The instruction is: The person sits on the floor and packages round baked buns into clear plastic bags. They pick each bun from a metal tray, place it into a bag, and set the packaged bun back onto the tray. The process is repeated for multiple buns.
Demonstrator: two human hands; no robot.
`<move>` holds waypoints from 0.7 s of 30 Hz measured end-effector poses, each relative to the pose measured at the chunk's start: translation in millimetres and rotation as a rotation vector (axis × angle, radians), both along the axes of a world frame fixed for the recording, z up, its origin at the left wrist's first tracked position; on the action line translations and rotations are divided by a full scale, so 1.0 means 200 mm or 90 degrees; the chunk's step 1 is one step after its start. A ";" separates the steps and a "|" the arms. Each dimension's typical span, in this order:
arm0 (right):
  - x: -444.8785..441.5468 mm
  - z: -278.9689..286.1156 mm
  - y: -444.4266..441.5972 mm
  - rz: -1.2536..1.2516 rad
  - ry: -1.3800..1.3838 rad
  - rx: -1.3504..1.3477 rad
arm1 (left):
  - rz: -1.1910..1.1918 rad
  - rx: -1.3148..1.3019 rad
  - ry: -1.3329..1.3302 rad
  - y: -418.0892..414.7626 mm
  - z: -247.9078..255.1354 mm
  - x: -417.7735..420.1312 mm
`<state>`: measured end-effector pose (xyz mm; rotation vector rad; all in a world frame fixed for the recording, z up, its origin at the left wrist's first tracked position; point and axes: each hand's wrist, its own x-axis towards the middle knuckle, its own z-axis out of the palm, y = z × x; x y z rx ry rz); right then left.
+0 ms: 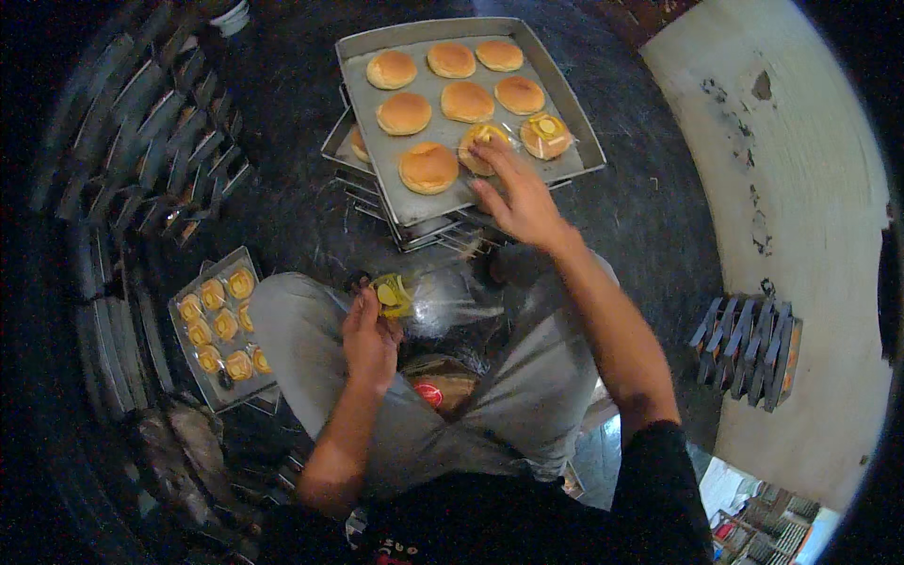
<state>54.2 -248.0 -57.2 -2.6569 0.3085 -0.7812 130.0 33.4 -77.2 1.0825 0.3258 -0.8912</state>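
Note:
Before me a metal baking tray [424, 60] holds several round golden buns [468, 102] in rows. My right hand [519, 198] is at the tray's near right part, its fingertips on a bun with a yellow-printed clear plastic piece [487, 134] on top. Right of it lies another bun [547, 138] with the same kind of plastic. Over my left thigh my left hand [371, 339] grips clear plastic packaging [394, 295] with a yellow print, whose transparent part stretches to the right between my knees. What lies under my right fingertips is partly hidden.
Further trays [339, 141] are stacked beneath the front one. At left, another tray [205, 395] holds several buns with yellow-printed plastic. Stacked dark trays [116, 332] stand at far left. More stacked trays [748, 349] are by the pale wall at right. A brown package [452, 388] lies between my legs.

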 end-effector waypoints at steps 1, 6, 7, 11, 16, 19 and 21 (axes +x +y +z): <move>0.08 -0.01 -0.09 0.005 0.068 -0.027 | 0.010 0.005 0.028 0.01 -0.04 0.00; 0.39 -0.03 -0.26 -0.038 0.361 -0.139 | -0.019 0.061 -0.177 0.04 -0.15 0.01; 0.44 -0.05 -0.27 -0.030 0.388 -0.153 | 0.024 0.029 -0.082 0.03 -0.16 0.02; 0.51 -0.13 -0.21 0.003 0.343 0.091 | -0.102 0.201 -0.321 0.02 -0.14 0.06; 0.48 -0.14 -0.13 0.046 0.146 0.062 | 0.007 0.164 -0.298 -0.04 -0.08 0.04; 0.41 -0.06 -0.06 0.003 0.280 0.380 | 0.071 0.029 -0.053 -0.03 -0.06 0.05; 0.35 -0.05 -0.03 -0.016 0.160 0.321 | 0.054 0.005 -0.055 0.01 -0.06 0.07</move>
